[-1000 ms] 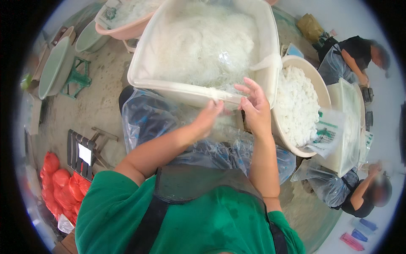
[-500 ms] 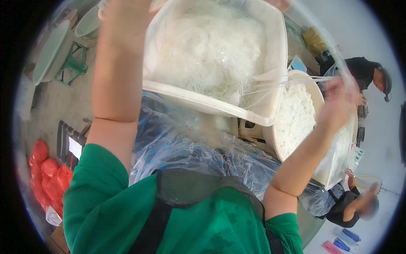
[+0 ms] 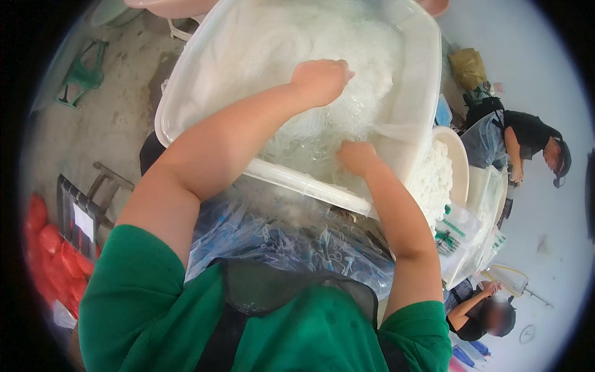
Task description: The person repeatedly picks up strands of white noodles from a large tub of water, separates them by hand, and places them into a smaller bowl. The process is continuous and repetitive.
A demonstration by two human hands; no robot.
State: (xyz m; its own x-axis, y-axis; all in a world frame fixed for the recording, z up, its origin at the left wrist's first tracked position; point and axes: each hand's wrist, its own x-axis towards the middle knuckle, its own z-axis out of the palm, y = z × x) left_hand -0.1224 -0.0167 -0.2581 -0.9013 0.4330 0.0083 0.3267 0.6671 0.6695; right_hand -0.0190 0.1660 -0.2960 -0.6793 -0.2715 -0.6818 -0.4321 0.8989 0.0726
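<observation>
A large white rectangular tub (image 3: pixel 176 108) sits in front of me, with a mass of pale, thread-like translucent strands (image 3: pixel 365 56) in liquid. My left hand (image 3: pixel 319 80) is over the middle of that mass, fingers curled closed. What it grips, if anything, is hidden. Lower and to the right, my right hand (image 3: pixel 354 155) reaches into the strands inside the near right corner, fingers bent together, their tips out of sight. A clear plastic sheet (image 3: pixel 285 242) lies below the tub's near rim.
A beige basin (image 3: pixel 460 167) of white material stands at the right. Two people work there, one upper (image 3: pixel 533 136), one lower (image 3: pixel 471 316). Red bags (image 3: pixel 49 242) and a black-strapped stool (image 3: pixel 77 217) are at left, a green stool (image 3: pixel 83 74) above them, a pink basin (image 3: pixel 173 6) at the top.
Half a second ago my left arm reached up and my right hand was out at the right trailing pale strands. Both hands have since come down into the tub, and the view has shifted.
</observation>
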